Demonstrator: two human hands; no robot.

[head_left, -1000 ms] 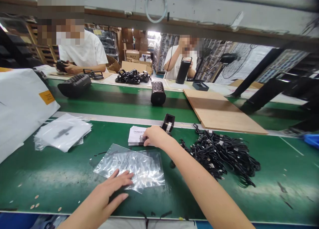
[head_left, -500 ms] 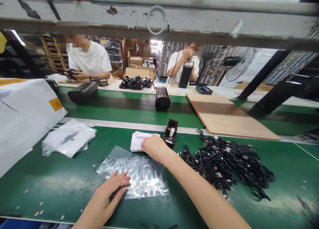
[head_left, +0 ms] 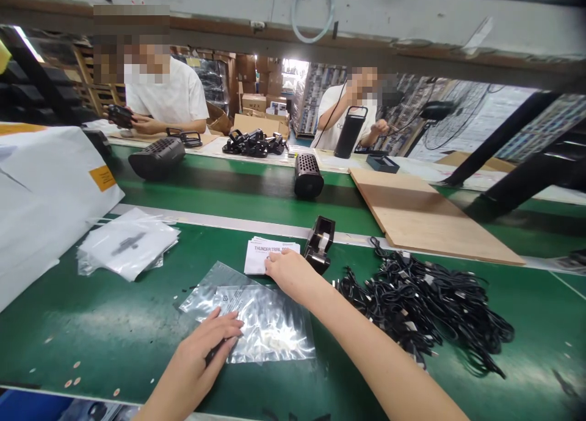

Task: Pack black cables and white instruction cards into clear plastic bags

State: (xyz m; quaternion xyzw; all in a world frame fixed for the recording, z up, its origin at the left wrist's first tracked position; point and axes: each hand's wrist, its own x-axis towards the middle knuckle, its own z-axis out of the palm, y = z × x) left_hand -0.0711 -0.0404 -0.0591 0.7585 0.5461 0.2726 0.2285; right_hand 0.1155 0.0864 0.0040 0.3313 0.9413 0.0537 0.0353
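Observation:
My left hand rests with fingers stretched out on the left edge of a clear plastic bag. A dark patch shows between its thumb and fingers; I cannot make out what it is. Another clear bag lies partly under the first. My right hand reaches over the bags to a small stack of white printed leaflets. Its fingers are bent together on the top leaflet's right side, and the fingertips are partly hidden. Just behind this hand stands a black tape dispenser.
Right of my arm lies a heap of black cables. Filled bags lie left, beside a large white sack. Black speakers and a wooden board sit farther back. Two people work across the bench.
The view has tilted down and shifted slightly. Both hands keep nearly the same places on the bag and the leaflets. The person at the back right has lowered one hand beside the tall speaker.

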